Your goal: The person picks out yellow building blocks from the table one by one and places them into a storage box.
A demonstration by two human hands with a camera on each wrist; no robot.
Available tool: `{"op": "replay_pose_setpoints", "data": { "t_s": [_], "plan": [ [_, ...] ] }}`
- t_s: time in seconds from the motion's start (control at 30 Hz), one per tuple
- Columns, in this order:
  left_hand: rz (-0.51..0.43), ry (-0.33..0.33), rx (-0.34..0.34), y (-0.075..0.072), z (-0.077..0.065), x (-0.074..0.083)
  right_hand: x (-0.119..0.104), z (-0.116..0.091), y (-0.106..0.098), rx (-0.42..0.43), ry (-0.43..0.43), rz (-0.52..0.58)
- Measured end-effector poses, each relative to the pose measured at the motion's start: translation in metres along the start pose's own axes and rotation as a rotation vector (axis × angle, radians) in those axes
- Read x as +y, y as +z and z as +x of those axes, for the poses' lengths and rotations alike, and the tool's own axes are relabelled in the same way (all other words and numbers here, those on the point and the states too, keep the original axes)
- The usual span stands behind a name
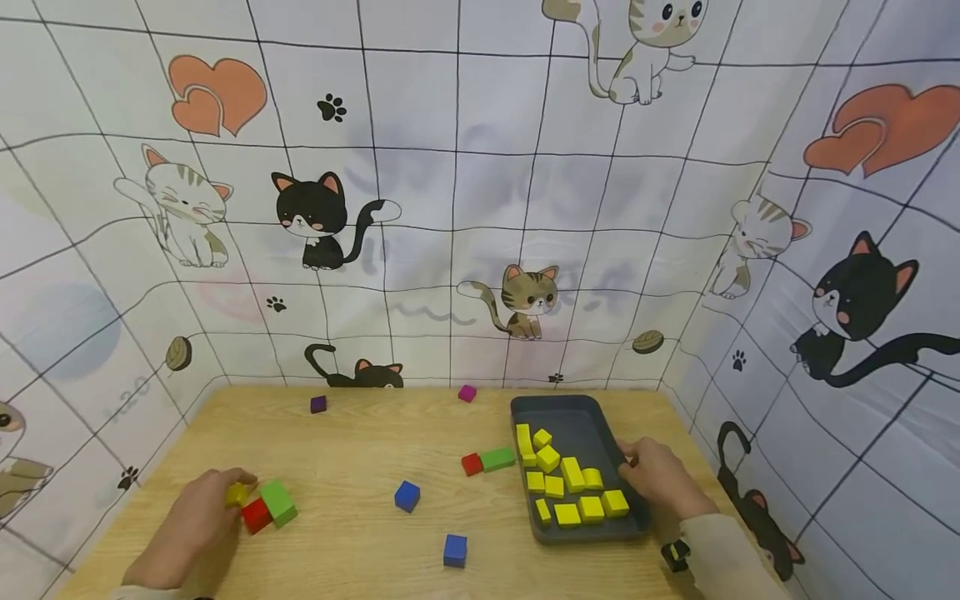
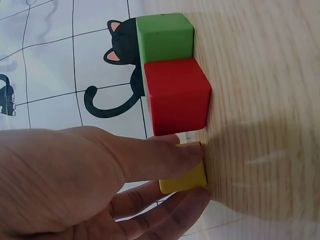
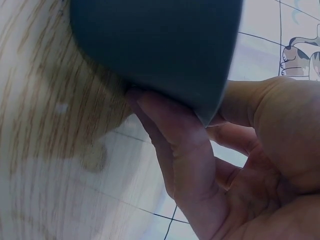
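Note:
At the left of the table, my left hand (image 1: 187,525) pinches a yellow block (image 2: 189,181) between thumb and fingers, low at the tabletop. Right beside it are a red block (image 2: 179,97) and a green block (image 2: 165,39), side by side. My right hand (image 1: 662,477) grips the right edge of a dark grey tray (image 1: 573,421), thumb on the rim and fingers against its outer wall in the right wrist view. Several yellow blocks (image 1: 572,473) lie in the tray, mostly toward its near and left parts.
Another red block (image 1: 472,464) and green block (image 1: 497,459) lie just left of the tray. Two blue blocks, one nearer (image 1: 454,551) and one farther (image 1: 407,497), sit mid-table. A purple block (image 1: 318,404) and a magenta block (image 1: 467,393) are near the back wall (image 1: 420,333).

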State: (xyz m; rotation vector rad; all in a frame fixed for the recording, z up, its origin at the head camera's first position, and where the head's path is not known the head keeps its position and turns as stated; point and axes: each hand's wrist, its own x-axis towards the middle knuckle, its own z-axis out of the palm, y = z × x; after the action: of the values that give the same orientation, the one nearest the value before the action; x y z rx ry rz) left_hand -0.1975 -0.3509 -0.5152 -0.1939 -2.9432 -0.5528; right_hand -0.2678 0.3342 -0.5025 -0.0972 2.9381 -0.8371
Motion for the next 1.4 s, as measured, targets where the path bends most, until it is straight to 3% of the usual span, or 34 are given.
{"op": "replay_pose_setpoints", "data": {
  "t_s": [0.17, 0.53, 0.67, 0.97, 1.23, 1.4],
  "plan": [
    [0.0, -0.019, -0.019, -0.002, 0.002, -0.001, 0.0, 0.0, 0.001, 0.003, 0.003, 0.004],
    [-0.026, -0.042, 0.094, -0.008, 0.008, 0.002, 0.001, 0.0, 0.002, 0.015, -0.002, -0.018],
    [-0.019, -0.022, 0.13, -0.012, 0.011, 0.01, 0.0, -0.001, 0.001, 0.014, 0.001, -0.024],
    [-0.05, 0.042, 0.209, -0.013, 0.024, 0.051, -0.002, -0.002, 0.0, 0.0, 0.017, -0.021],
    [-0.076, 0.107, 0.222, -0.007, 0.039, 0.091, 0.0, -0.003, 0.001, 0.001, 0.017, -0.022],
    [-0.079, 0.145, 0.22, 0.004, 0.051, 0.113, 0.002, -0.002, 0.002, 0.005, 0.013, -0.013]
  ]
}}
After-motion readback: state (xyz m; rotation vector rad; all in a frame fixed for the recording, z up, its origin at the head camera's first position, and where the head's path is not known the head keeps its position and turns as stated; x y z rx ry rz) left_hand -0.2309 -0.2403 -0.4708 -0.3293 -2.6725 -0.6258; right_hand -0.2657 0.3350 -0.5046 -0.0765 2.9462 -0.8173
